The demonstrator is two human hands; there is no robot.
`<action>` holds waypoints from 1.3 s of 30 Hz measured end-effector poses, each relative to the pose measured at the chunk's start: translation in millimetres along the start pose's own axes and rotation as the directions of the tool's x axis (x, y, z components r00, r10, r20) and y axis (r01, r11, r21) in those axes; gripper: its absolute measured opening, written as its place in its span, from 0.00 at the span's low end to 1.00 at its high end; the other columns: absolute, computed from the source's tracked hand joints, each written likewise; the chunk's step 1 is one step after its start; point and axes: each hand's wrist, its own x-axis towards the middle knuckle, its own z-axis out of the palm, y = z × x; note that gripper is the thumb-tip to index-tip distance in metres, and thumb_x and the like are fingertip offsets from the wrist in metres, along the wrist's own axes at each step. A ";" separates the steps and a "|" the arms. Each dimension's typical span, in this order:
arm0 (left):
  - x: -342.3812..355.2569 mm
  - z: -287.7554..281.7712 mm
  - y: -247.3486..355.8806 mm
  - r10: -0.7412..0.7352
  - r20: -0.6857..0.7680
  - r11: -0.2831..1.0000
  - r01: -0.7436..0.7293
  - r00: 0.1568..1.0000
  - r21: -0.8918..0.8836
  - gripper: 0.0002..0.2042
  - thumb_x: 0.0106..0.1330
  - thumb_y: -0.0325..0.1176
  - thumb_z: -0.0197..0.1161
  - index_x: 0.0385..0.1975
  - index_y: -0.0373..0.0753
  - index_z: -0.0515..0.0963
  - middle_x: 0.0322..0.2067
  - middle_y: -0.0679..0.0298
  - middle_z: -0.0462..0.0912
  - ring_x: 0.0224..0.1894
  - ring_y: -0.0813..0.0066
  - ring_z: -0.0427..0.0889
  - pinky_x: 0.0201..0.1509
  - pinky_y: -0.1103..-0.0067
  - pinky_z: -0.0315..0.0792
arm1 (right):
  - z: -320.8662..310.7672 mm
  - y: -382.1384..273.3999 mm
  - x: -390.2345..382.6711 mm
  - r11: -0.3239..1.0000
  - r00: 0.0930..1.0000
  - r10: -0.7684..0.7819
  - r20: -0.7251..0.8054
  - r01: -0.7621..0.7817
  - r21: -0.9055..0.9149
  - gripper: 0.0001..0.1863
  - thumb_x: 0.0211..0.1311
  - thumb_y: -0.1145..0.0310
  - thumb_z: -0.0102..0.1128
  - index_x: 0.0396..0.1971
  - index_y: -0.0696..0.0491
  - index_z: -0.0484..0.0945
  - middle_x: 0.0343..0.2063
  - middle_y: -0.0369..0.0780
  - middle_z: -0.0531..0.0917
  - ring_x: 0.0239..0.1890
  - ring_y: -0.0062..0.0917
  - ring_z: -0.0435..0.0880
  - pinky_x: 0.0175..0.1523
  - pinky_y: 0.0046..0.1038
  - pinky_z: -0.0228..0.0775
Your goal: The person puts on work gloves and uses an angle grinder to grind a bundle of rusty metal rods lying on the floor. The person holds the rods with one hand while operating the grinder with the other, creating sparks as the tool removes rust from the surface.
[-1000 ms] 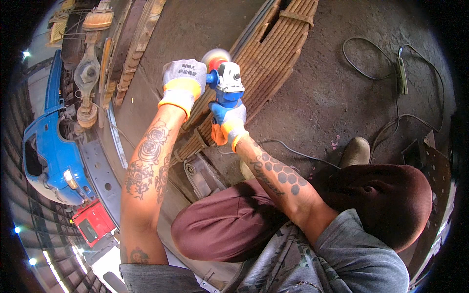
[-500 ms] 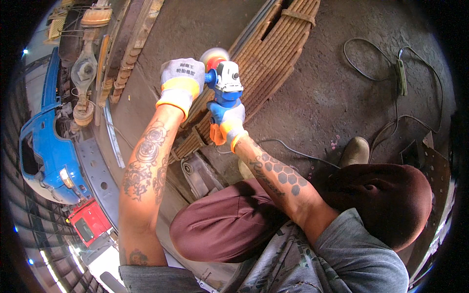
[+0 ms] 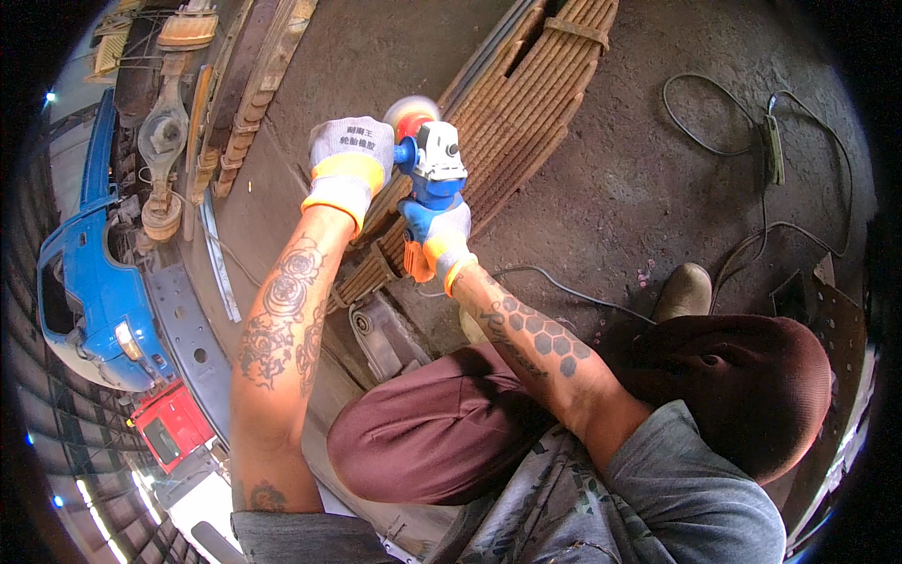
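An angle grinder (image 3: 439, 155) with a blue body and a white-silver head is between my two gloved hands. My left hand (image 3: 349, 158), in a grey glove with an orange-edged cuff, is closed around the blue side handle. My right hand (image 3: 442, 230), gloved in grey and blue, wraps around the grinder's body. At the far end, the red-centred disc (image 3: 412, 115) looks blurred. It sits against or just over the near-left side of a rusty leaf spring stack (image 3: 526, 113); exact contact is hidden. Behind my right hand hangs an orange part (image 3: 416, 261).
A cable (image 3: 573, 298) runs rightward over the dark floor to a coiled cord (image 3: 773, 150). Below the stack lies a metal bracket (image 3: 381, 334). More leaf springs (image 3: 246, 127), an axle (image 3: 163, 136), and blue (image 3: 94, 291) and red (image 3: 171, 428) truck cabs stand at left.
Hardly anything differs. My hands and the grinder hold nearly the same place, and the disc stays blurred.
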 end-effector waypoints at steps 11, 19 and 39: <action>-0.1 -21.1 8.4 0.021 0.003 0.998 -0.021 1.000 0.061 0.12 0.72 0.35 0.62 0.47 0.46 0.91 0.47 0.59 0.92 0.50 0.59 0.92 0.53 0.63 0.84 | 6.3 5.9 13.8 0.994 0.993 -0.088 -0.084 0.093 0.060 0.14 0.49 0.65 0.77 0.34 0.55 0.85 0.26 0.39 0.87 0.24 0.28 0.85 0.32 0.33 0.80; 3.3 -18.8 4.3 0.008 -0.040 1.000 -0.007 0.999 0.029 0.11 0.67 0.33 0.66 0.46 0.44 0.91 0.45 0.54 0.92 0.50 0.55 0.92 0.53 0.60 0.84 | 2.2 -6.1 10.7 0.996 0.998 0.006 -0.064 0.000 0.092 0.23 0.44 0.61 0.79 0.42 0.54 0.86 0.33 0.42 0.90 0.36 0.31 0.90 0.45 0.36 0.82; 3.8 -30.2 7.3 0.017 -0.069 0.998 -0.013 0.997 0.066 0.11 0.67 0.34 0.66 0.45 0.46 0.91 0.44 0.57 0.93 0.49 0.57 0.92 0.52 0.59 0.84 | 4.8 -4.0 10.7 0.965 0.995 -0.058 -0.087 0.078 0.251 0.24 0.45 0.60 0.79 0.44 0.54 0.86 0.34 0.43 0.90 0.36 0.33 0.90 0.45 0.37 0.82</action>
